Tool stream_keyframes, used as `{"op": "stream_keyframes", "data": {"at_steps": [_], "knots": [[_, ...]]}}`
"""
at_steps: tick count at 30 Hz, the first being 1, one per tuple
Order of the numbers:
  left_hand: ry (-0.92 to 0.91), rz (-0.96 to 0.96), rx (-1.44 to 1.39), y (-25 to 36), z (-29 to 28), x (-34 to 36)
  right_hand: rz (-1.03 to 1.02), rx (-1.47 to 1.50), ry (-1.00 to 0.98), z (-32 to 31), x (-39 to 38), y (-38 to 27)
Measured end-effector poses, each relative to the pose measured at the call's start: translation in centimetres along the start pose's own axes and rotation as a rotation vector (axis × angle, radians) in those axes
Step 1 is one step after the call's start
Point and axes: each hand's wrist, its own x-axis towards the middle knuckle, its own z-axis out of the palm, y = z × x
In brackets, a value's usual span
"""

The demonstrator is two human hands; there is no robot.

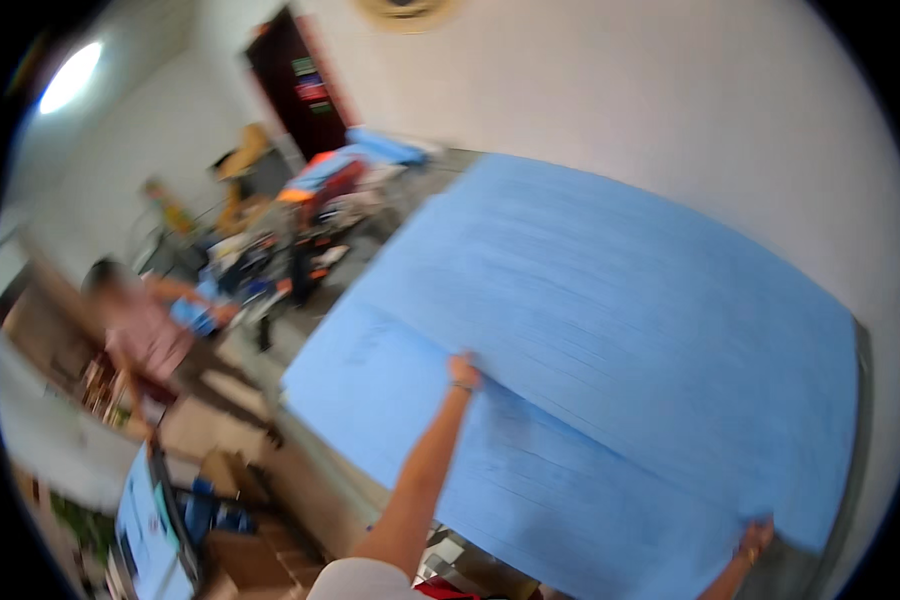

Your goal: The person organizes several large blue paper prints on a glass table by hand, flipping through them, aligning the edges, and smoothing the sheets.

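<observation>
White sleeve closest, my left hand and right hand pinch the edge, best for this light, floppy-looking blue sheet.

Blue sheet material, layered, spread over a large table; left hand and right hand set well apart along the upper layer's near edge, finger closure too blurred to tell. Mixed heap of cloth and small articles, left of the sheets; another person in a pink top, standing at left; dark door, red-framed, behind
</observation>
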Motion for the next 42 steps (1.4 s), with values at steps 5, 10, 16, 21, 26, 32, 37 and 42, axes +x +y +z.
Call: {"op": "stream_keyframes", "data": {"at_steps": [5, 10, 16, 21, 26, 32, 37, 42], "knots": [[0.005, -0.279, -1.029, 4.0, 1.0, -5.1, 0.024, -0.162, 0.403, 0.8, -1.4, 0.1], [0.003, -0.679, -1.463, 6.3, -0.3, -5.7, 0.036, -0.207, 0.447, 3.9, -2.5, -2.1], [0.033, -0.688, -1.482, 6.6, -1.4, -5.9, 0.047, -0.207, 0.457, 5.3, -3.0, -3.2], [-0.011, -0.730, -1.435, 6.4, -1.8, -5.6, 0.050, -0.209, 0.454, 5.9, -3.3, -3.7], [-0.009, -0.668, -1.500, 6.3, -1.6, -5.6, 0.036, -0.222, 0.466, 5.8, -3.3, -4.0], [-0.029, -0.697, -1.374, 6.7, -2.4, -5.8, 0.048, -0.220, 0.465, 5.9, -3.1, -3.8], [0.011, -0.673, -1.384, 6.7, -2.4, -6.0, 0.042, -0.234, 0.465, 6.3, -2.8, -4.0], [-0.011, -0.674, -1.372, 6.6, -2.4, -6.0, 0.044, -0.236, 0.468, 6.3, -2.5, -4.0]]}}
